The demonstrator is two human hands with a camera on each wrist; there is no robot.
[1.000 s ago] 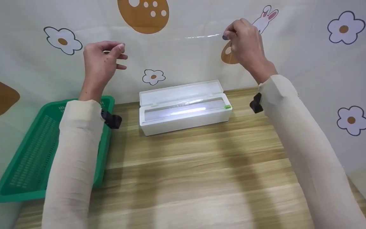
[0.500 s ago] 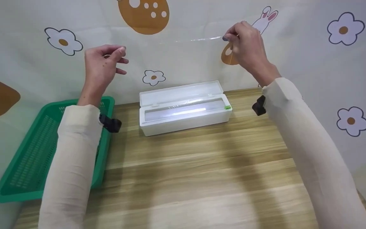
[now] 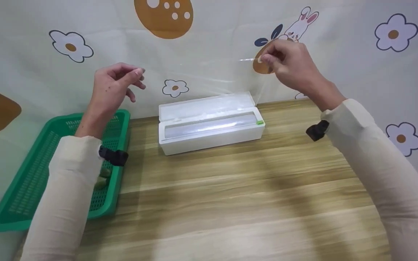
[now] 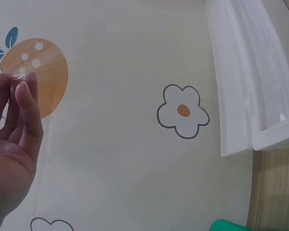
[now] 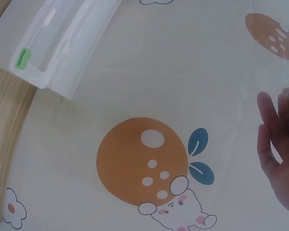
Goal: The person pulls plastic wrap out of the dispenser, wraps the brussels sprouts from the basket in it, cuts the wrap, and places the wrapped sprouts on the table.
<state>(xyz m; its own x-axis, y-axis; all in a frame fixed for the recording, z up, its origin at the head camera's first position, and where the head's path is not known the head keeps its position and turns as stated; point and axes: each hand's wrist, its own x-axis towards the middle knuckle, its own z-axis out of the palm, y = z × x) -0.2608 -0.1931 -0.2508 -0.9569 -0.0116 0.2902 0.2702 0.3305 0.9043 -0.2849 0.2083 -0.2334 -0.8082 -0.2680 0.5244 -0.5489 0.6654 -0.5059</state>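
Observation:
A sheet of clear cling film (image 3: 247, 59) rises from the white wrap dispenser (image 3: 212, 141), barely visible apart from a shiny top edge and faint creases. My left hand (image 3: 111, 87) pinches one upper corner between thumb and fingertips; the left wrist view shows a glint of cling film (image 4: 20, 76) there. At the other corner, my right hand (image 3: 294, 65) pinches the film, higher than the left. Both hands are raised above and to either side of the dispenser. Its lid (image 3: 207, 107) stands tipped back, and the film roll (image 3: 209, 126) lies inside.
A green plastic basket (image 3: 117, 194) stands on the left, partly behind the left sleeve, with several greenish pieces (image 3: 102, 179) in it. The wood-grain table (image 3: 212, 203) meets a patterned wall sheet (image 3: 209, 54) behind the dispenser. A small green slider (image 3: 259, 122) sits on the dispenser's right end.
Both hands have come down and back towards me, the right also shifting rightward, still pinching the film. The dispenser stays put. Greenish pieces in the basket have come into sight beside the left sleeve.

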